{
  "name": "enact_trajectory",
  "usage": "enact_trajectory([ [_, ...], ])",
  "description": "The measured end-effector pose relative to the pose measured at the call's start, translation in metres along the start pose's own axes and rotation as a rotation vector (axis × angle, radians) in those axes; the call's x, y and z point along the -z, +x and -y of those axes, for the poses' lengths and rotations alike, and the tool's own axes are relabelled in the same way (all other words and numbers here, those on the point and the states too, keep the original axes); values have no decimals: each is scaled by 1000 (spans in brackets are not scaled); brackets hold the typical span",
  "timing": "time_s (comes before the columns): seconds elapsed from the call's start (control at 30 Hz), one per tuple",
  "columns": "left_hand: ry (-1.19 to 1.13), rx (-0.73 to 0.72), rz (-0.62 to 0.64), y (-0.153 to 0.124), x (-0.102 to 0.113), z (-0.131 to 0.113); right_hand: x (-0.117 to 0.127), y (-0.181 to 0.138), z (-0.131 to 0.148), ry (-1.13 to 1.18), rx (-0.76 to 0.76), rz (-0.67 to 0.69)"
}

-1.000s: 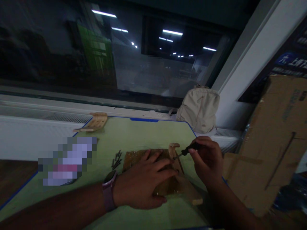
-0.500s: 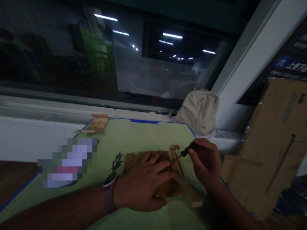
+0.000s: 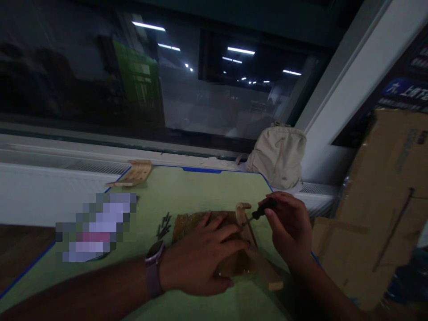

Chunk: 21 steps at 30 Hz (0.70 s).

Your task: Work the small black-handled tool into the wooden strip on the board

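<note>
My left hand (image 3: 200,254) lies flat with its fingers spread over a brown, shiny, tape-covered slab (image 3: 236,264). Its fingertips reach the edge of a wooden piece (image 3: 264,267) with a curved, hook-like upper end. In my right hand (image 3: 290,227) is a screwdriver (image 3: 264,208), its black handle between thumb and fingers. The thin shaft slants down to the left and its tip meets the wooden piece below the curve. Any screw at the tip is too small to make out. Left of the slab lies a small pile of several screws (image 3: 163,226).
A slatted, curved wooden part (image 3: 137,173) sits at the far left corner of the green table (image 3: 200,187). A blurred-out object (image 3: 100,227) lies at the left. Behind stand a beige backpack (image 3: 279,156) and the window; a large cardboard box (image 3: 377,214) is at the right.
My right fingers have loosened and shifted on the screwdriver handle, so more of it shows. The left hand stays in place on the slab.
</note>
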<state>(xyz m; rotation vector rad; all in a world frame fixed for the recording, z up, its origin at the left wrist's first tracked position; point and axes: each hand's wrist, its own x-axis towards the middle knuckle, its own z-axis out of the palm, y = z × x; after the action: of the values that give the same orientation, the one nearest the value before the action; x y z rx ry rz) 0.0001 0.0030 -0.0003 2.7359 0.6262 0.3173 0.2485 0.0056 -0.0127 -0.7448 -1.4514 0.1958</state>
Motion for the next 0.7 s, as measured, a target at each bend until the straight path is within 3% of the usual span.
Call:
enact_trajectory([
  [0.23,-8,8,10,0,1,0,7,1,-2,-109,71,26],
  [0.43,-8,22,18,1,2,-2,0,-2,1,29,-36,107],
  [0.7,4,11,20,0,1,-1,4,-1,-9,-4,64,-4],
])
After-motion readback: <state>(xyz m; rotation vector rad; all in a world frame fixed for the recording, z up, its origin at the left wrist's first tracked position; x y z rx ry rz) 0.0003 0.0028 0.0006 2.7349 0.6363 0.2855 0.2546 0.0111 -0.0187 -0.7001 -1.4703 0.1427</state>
